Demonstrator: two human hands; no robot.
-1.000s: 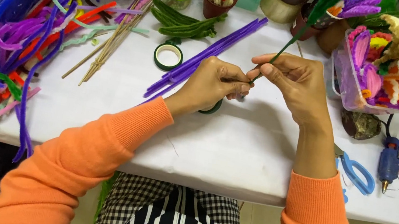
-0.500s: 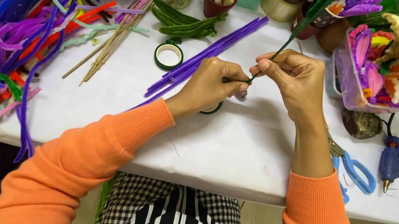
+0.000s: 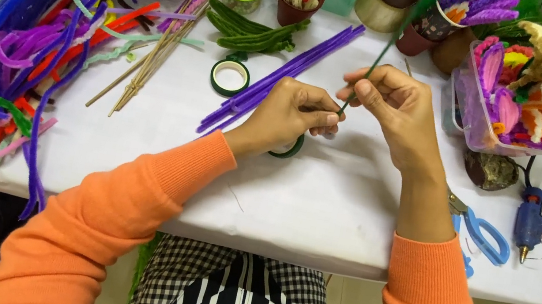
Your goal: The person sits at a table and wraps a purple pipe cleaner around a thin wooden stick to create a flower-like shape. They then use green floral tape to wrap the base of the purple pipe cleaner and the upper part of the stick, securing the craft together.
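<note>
Two hands meet at the upper middle of the frame over a white table (image 3: 321, 205). The right hand (image 3: 404, 112) pinches a thin green stem (image 3: 374, 65) low down between thumb and fingertips, and the stem rises steeply toward the top edge, where its upper end blurs among the pots. The left hand (image 3: 292, 115) is closed at the stem's bottom end, fingertips touching it; a green tape roll (image 3: 288, 150) shows partly beneath this hand, and whether the hand grips the roll I cannot tell.

The stem looks light and slender, probably wire-cored, so it likely bends easily and holds a kink; a hold near the lower end with a light pinch seems safest, since squeezing midway could bow it.

Open room lies in the lower middle of the frame, down to the table's near edge. Purple pipe cleaners (image 3: 276, 79) lie just left of the hands, a second tape roll (image 3: 230, 78) beyond them. Blue scissors (image 3: 483, 234) and a blue glue gun (image 3: 541, 218) sit at the right, a clear tub of fuzzy flowers (image 3: 465, 127) at upper right.
</note>
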